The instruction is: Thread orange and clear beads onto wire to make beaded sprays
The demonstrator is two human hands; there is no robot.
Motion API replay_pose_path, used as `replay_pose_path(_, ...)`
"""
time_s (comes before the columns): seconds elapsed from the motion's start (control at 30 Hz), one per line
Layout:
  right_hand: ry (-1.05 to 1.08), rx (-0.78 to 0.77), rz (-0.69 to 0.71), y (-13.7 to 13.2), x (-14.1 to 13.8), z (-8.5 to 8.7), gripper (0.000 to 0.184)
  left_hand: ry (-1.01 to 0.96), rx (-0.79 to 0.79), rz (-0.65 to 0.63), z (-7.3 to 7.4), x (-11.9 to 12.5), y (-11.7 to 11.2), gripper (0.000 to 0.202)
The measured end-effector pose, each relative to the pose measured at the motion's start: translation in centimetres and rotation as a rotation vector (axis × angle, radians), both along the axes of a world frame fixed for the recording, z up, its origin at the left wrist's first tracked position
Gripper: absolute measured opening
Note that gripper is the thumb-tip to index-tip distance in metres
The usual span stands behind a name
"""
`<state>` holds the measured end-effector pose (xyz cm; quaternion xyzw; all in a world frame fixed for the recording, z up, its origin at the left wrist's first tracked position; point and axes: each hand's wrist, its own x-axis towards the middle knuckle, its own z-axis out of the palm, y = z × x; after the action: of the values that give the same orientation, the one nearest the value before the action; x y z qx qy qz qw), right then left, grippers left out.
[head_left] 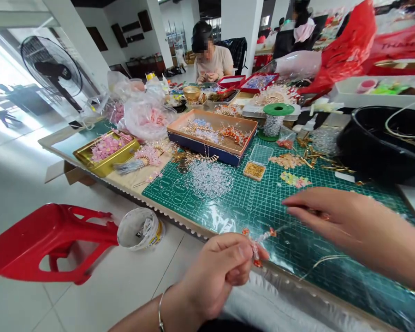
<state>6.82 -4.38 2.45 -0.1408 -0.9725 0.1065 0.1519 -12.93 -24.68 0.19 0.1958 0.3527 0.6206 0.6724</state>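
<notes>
My left hand (221, 272) pinches a small wire piece strung with orange beads (256, 245) above the front edge of a green cutting mat (249, 207). A thin wire (278, 229) runs from that piece toward my right hand (346, 223), which hovers over the mat. Its fingertips are pinched together on the fine wire, though the strand is hard to follow there. A loose spread of clear beads (207, 179) lies on the mat beyond my hands. A length of pale wire (321, 263) lies under my right forearm.
A blue-and-orange box of beaded ornaments (210, 131), a gold tray of pink flowers (105, 150), a bead spool (273, 120) and a black tub (383, 143) crowd the table. A red stool (51, 244) and a white bucket (140, 228) stand on the floor. A co-worker (210, 60) sits across.
</notes>
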Motion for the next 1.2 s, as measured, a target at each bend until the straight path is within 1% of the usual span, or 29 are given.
replay_pose_path(0.07,-0.046,0.057,0.063,0.7,-5.9,-0.2,0.022,-0.029,-0.018,-0.001,-0.2,0.0,-0.1,0.024)
replay_pose_path(0.13,-0.09,0.088,0.123,1.3,-10.1,-0.9,0.022,-0.035,-0.021,0.03,-0.2,-0.4,-0.3,0.022)
replay_pose_path(0.2,-0.13,0.123,0.184,1.8,-12.8,-1.6,0.021,-0.046,-0.012,0.072,-0.3,-1.0,-0.7,0.022)
replay_pose_path(0.3,-0.184,0.155,0.264,2.5,-14.7,-2.2,0.017,-0.07,-0.015,0.092,-0.7,-2.0,-1.0,0.024)
replay_pose_path(0.4,-0.228,0.15,0.324,3.1,-15.3,-2.3,0.017,-0.097,-0.056,0.101,-1.2,-2.6,-0.9,0.023)
replay_pose_path(0.47,-0.239,0.124,0.335,3.3,-15.4,-2.4,0.02,-0.121,-0.08,0.123,-1.3,-2.6,-0.7,0.024)
replay_pose_path(0.53,-0.226,0.079,0.31,3.5,-15.3,-2.2,0.019,-0.126,-0.091,0.133,-1.3,-2.5,-0.5,0.025)
replay_pose_path(0.6,-0.186,0.016,0.246,3.7,-15.2,-1.7,0.018,-0.08,-0.084,0.119,-1.0,-2.6,-0.4,0.023)
replay_pose_path(0.63,-0.157,-0.024,0.199,3.8,-15.1,-1.3,0.018,-0.024,-0.074,0.099,-0.8,-2.7,-0.3,0.021)
replay_pose_path(0.7,-0.093,-0.121,0.088,4.0,-15.1,-0.2,0.018,0.166,-0.032,0.033,-0.5,-3.0,-0.3,0.016)
replay_pose_path(0.73,-0.062,-0.181,0.029,4.1,-15.2,0.5,0.018,0.284,-0.003,-0.013,-0.4,-3.1,-0.3,0.016)
replay_pose_path(0.83,0.021,-0.395,-0.118,4.4,-15.5,2.6,0.02,0.644,0.118,-0.135,-0.2,-3.4,-0.2,0.026)
replay_pose_path(0.9,0.08,-0.541,-0.188,4.6,-15.7,3.7,0.02,0.872,0.198,-0.166,-0.1,-3.5,-0.1,0.032)
replay_pose_path(0.97,0.138,-0.677,-0.245,4.8,-15.7,4.7,0.019,1.071,0.252,-0.166,0.1,-3.4,-0.1,0.031)
replay_pose_path(1.0,0.166,-0.74,-0.273,4.8,-15.6,5.1,0.019,1.139,0.261,-0.163,0.2,-3.4,0.0,0.03)
replay_pose_path(1.07,0.212,-0.852,-0.319,5.0,-15.3,5.9,0.02,1.208,0.246,-0.165,0.5,-3.2,0.0,0.027)
replay_pose_path(1.13,0.245,-0.937,-0.352,5.2,-14.8,6.9,0.024,1.219,0.212,-0.177,0.7,-2.9,0.0,0.025)
replay_pose_path(1.2,0.271,-0.989,-0.373,5.3,-14.1,7.7,0.03,1.208,0.193,-0.19,0.8,-2.6,0.1,0.024)
